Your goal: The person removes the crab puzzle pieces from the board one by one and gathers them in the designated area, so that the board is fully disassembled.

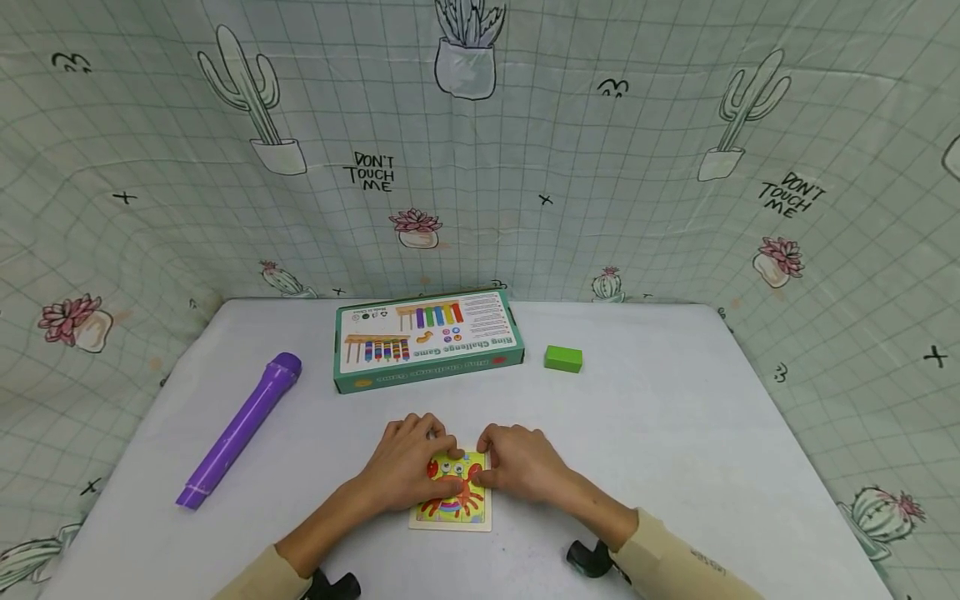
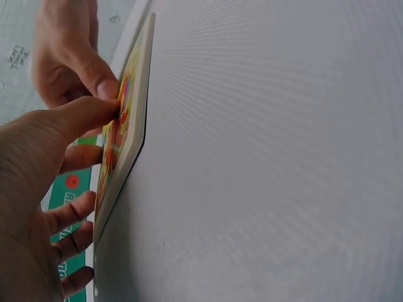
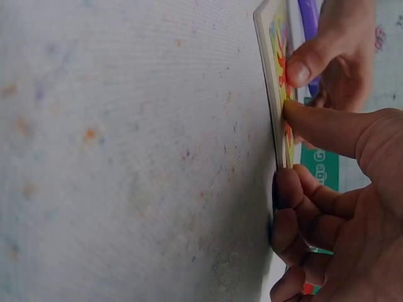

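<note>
Both hands (image 1: 405,468) (image 1: 523,463) touch a crab picture (image 1: 467,502) in its tray (image 1: 450,527).

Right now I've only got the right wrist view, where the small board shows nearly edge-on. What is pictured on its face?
Observer: The head view shows a red crab on the yellow face of the board.
Operator: And is there anything to the right of the green box?
Observer: Yes, a green block lies there on the table, apart from the box.
</note>
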`<state>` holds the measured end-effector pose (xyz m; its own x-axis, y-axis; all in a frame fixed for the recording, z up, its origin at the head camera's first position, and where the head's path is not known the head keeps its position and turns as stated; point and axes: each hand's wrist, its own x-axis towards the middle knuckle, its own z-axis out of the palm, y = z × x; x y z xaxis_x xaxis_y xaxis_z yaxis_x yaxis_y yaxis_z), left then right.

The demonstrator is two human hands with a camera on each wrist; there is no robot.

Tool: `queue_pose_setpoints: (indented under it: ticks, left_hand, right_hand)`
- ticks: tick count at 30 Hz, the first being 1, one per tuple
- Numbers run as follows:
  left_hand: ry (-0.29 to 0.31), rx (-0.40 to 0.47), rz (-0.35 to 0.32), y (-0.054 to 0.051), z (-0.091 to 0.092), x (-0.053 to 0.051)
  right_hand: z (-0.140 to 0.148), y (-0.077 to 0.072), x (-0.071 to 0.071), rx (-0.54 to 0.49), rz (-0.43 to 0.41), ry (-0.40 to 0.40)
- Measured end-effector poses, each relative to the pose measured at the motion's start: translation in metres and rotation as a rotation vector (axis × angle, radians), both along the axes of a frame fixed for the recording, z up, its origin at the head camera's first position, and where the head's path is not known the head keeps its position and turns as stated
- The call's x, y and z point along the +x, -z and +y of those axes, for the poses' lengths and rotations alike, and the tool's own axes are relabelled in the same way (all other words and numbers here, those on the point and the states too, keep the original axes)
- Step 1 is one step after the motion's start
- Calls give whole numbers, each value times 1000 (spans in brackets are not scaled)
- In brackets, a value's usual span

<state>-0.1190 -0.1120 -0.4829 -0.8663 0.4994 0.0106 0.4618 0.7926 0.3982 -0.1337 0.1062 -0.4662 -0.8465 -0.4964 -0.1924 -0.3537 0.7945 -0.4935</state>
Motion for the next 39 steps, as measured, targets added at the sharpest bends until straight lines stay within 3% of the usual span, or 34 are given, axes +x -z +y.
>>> queue_pose_setpoints:
  ticks: [15,32,39]
  left_hand:
    - [-2,7,-4,0,0,0]
    - [2,-3,4,1,-1,0]
    - [-5,-5,-21,1,-2,1]
  right_hand:
    - [1,4,-3,-74,-55,31]
    - [5,2,-4,-259,-117,17]
    - [9,1,-5,-326,-167,17]
